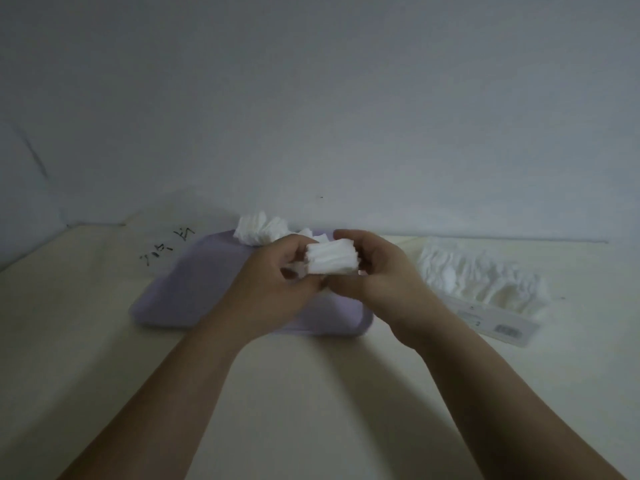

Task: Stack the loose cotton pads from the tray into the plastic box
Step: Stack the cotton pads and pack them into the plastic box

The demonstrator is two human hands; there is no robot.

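A stack of white cotton pads (pixel 331 257) is held edge-up between both hands above the lilac tray (pixel 194 285). My left hand (pixel 277 275) grips the stack's left side with curled fingers. My right hand (pixel 377 268) grips its right side, fingers wrapped over the top. More loose pads (pixel 260 227) lie heaped at the tray's far edge. A clear plastic box (pixel 491 299) with rows of pads (pixel 478 271) in it lies on the table to the right, apart from both hands.
The cream table (pixel 311 375) runs to a pale wall at the back. Black handwriting (pixel 166 245) marks the table left of the tray. The box carries a barcode label (pixel 507 330) near its front end.
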